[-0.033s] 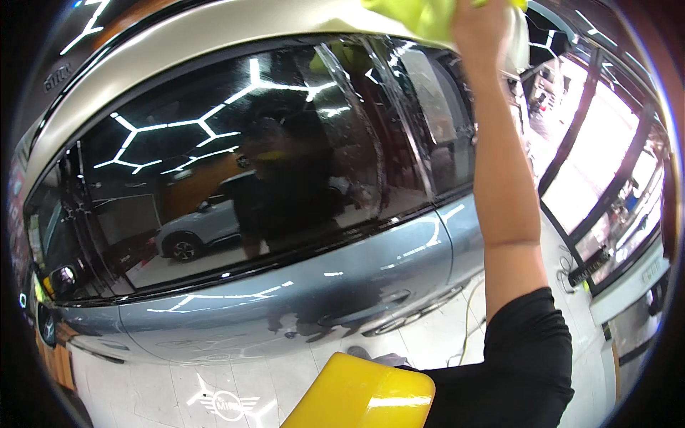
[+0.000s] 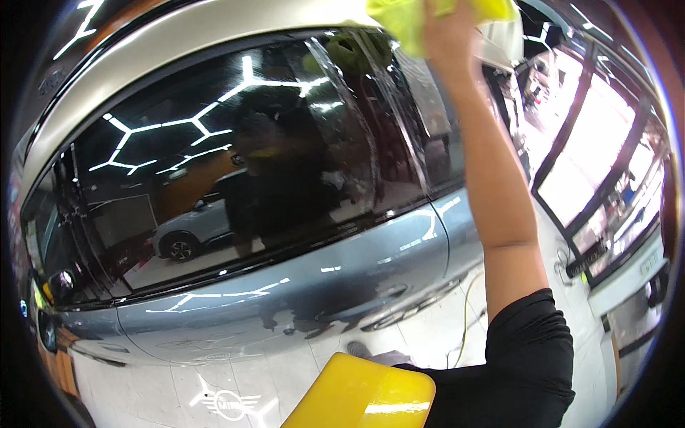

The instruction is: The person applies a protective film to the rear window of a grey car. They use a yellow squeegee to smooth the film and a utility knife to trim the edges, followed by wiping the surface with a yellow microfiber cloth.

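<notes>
Yellow-green cloth [image 2: 401, 27] bunches around the right hand [image 2: 451, 34] beside the car roof [image 2: 214, 32]. Fingers are cut off above; their grip cannot be told.

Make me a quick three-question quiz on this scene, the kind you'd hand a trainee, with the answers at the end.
1. Multiple choice: what does the right hand hold?
a) a spray bottle
b) a yellow-green cloth
c) a sponge block
2. True or false: both of the person's hands are in view.
3. Fill the gap: the door panel below the dark side window is ____ in colour.

Key:
1. b
2. False: only the right hand shows; the left hand is out of view.
3. blue-grey
</notes>
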The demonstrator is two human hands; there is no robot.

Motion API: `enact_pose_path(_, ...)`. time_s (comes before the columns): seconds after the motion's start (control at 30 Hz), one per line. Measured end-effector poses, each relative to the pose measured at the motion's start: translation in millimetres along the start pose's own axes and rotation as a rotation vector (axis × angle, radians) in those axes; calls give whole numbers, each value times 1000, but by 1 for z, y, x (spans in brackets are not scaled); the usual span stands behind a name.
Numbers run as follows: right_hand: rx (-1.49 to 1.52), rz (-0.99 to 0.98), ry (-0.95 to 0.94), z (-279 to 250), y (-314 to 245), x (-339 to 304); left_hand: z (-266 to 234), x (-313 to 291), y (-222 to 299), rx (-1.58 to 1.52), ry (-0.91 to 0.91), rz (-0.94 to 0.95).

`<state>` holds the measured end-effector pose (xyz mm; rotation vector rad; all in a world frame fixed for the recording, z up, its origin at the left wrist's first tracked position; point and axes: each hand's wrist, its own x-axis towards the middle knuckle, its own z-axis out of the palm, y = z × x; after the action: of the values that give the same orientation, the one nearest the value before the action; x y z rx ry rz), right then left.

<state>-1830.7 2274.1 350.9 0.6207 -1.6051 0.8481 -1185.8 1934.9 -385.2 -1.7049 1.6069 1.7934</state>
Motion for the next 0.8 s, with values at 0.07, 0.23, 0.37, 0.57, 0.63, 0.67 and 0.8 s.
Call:
enact_pose_path(0.07,-565,-45,-572,22,36,-67,-10,10,13,5,-19,13)
enact_pose_path(0.23,-270,-127,-469,-13,36,-233,-32,31,36,-181,-63,181)
enact_pose_path(0.37,-272,-100,-584,-60,47,-338,31,29,48,-34,-72,146)
enact_pose_path(0.57,39,14,-552,-78,70,-299,106,10,4,921,-406,298)
enact_pose_path(0.63,8,180,-359,-108,111,-309,117,8,5,21,-638,-42)
enact_pose_path(0.67,-217,100,-333,-121,123,-311,128,2,-8,212,-258,-55)
enact_pose_path(0.8,107,548,-281,-160,121,-281,133,4,-11,109,-288,100)
